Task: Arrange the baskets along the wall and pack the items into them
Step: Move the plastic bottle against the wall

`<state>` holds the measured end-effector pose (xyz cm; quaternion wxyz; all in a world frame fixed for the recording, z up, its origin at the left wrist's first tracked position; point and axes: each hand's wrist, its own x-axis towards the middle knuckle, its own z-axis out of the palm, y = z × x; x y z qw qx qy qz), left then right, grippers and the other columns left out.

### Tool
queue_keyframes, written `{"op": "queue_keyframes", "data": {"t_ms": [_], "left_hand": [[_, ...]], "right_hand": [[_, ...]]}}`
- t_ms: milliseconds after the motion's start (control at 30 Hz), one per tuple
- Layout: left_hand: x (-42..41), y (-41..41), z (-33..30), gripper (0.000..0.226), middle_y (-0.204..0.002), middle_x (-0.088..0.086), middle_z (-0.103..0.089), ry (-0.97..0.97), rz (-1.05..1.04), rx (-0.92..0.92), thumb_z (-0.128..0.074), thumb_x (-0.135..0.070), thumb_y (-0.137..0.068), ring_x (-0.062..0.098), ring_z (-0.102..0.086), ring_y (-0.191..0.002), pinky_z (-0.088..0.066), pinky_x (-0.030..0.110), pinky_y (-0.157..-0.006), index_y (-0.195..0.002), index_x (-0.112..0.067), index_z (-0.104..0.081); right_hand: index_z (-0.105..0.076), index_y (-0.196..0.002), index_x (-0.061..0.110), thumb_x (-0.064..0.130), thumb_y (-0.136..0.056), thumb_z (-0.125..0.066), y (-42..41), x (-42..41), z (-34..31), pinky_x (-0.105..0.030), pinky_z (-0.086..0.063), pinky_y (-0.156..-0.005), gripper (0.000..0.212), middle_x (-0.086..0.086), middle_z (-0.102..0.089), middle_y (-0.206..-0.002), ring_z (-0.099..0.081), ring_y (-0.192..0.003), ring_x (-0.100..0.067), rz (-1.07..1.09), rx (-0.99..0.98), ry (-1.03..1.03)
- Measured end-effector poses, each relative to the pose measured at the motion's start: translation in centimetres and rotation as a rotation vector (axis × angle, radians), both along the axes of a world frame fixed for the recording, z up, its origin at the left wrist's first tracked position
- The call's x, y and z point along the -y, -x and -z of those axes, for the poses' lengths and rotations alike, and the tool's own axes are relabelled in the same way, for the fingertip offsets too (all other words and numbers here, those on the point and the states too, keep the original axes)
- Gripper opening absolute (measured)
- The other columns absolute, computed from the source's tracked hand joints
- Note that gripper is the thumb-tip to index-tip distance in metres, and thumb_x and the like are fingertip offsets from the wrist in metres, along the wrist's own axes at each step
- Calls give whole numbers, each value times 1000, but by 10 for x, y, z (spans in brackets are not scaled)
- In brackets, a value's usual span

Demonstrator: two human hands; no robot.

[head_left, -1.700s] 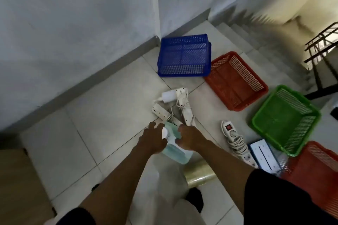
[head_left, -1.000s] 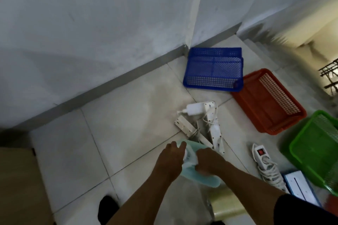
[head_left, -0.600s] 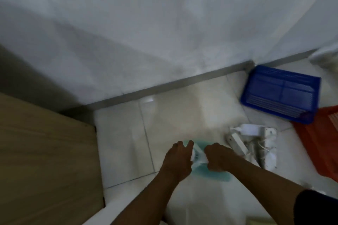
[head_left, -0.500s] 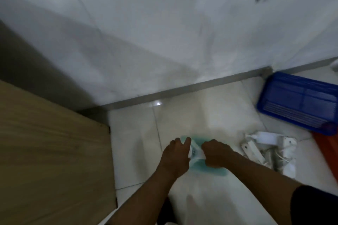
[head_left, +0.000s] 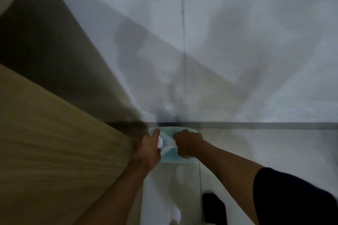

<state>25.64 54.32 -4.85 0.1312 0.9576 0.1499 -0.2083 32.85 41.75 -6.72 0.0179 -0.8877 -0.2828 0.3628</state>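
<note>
A pale teal plastic jug (head_left: 170,157) with a white cap and handle sits between both my hands, low over the floor and close to the grey skirting (head_left: 256,125) of the wall. My left hand (head_left: 150,149) grips its left side by the cap. My right hand (head_left: 188,143) is closed around the handle on top. No baskets, power strips or other items are in view. The picture is blurred by motion.
A wooden panel (head_left: 54,151) fills the left side right beside my left hand. The white wall (head_left: 219,42) rises straight ahead. Pale floor tiles (head_left: 265,148) stretch to the right. My dark foot (head_left: 213,206) shows at the bottom.
I have turned left with the jug held in both hands, and it now sits against the wall beside the wooden panel. The baskets and power strips have slid out of view to the right.
</note>
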Motion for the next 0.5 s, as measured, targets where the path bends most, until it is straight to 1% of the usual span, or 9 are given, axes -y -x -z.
{"op": "queue_keyframes", "data": {"t_ms": [33,67,133,200,300,400,500], "left_hand": [[-10,-5,1,58,-134,18,-49,1,-20,15,-53,-23,-90,30,-53,-116,-45,37,-94,-142,-16,-29],[-19,-12,3,58,-135,17,-48,-30,-23,25,-53,-24,-90,30,-52,-118,-44,36,-96,-142,-16,-29],[-35,-25,7,59,-140,12,-44,-149,29,1,-50,-32,-92,24,-48,-124,-40,30,-102,-143,-16,-25],[-46,-37,10,57,-138,10,-49,-198,46,14,-50,-34,-92,21,-51,-122,-42,28,-100,-141,-16,-28],[-52,-52,12,56,-128,13,-54,-134,-1,38,-56,-32,-89,25,-57,-114,-49,32,-94,-137,-18,-33],[-46,-61,10,52,-118,17,-55,-26,-19,59,-62,-26,-85,31,-58,-108,-51,36,-86,-131,-17,-39],[-35,-67,13,49,-115,18,-53,46,-29,77,-64,-23,-84,33,-56,-107,-51,38,-84,-127,-15,-41]], "right_hand": [[-45,-132,12,18,-86,-59,-7,-10,1,-44,-45,-97,49,-11,-50,-135,-50,-125,-30,-20,7,-8],[-46,-131,12,19,-86,-59,-16,-20,2,-44,-45,-97,47,-11,-50,-135,-49,-126,-30,-42,21,-19],[-48,-129,12,19,-87,-56,-30,-38,2,-43,-44,-97,44,-11,-51,-134,-50,-125,-30,-83,50,-36],[-49,-127,11,19,-87,-56,-41,-48,2,-41,-44,-95,41,-10,-54,-131,-52,-123,-29,-97,78,-38],[-50,-124,12,19,-86,-58,-53,-54,2,-40,-46,-92,40,-9,-56,-127,-54,-119,-27,-100,86,-30],[-50,-124,14,21,-85,-60,-64,-49,0,-38,-46,-92,41,-9,-56,-124,-55,-115,-27,-79,57,2],[-46,-131,16,23,-85,-60,-73,-37,-1,-38,-45,-92,48,-10,-53,-122,-55,-114,-28,-71,43,30]]}}
